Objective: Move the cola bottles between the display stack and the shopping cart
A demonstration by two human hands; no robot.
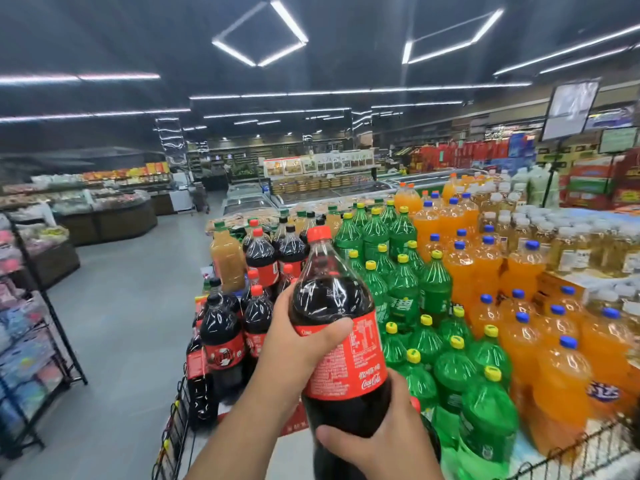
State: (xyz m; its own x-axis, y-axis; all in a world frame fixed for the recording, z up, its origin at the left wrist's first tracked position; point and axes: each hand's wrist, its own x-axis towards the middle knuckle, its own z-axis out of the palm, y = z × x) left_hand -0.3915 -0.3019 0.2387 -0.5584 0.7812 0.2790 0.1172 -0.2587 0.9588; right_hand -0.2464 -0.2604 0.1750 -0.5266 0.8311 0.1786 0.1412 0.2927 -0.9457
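- A big cola bottle (341, 306) is held upright, leaning slightly to 11 o'clock, in mid-air at the middle of the view. Its red cap (319, 233) is at 12 o'clock.
- The left hand (294, 348) grasps the bottle from 9 o'clock, with the thumb laid across the top of the red label (353, 368) and the fingers curled behind.
- The right hand (388, 434) grips the bottle's dark lower body from 5 o'clock, with the thumb pressed across the front.
- The display stack (242, 306) of cola stands behind the bottle at 9 to 11 o'clock.
- The wire edge of the shopping cart (176, 427) shows at 7 o'clock.
- Green bottles (426, 296) stand just beside the bottle at 3 o'clock, with orange bottles (519, 306) beyond them.
- A wire rack (41, 323) stands well apart at 9 o'clock.
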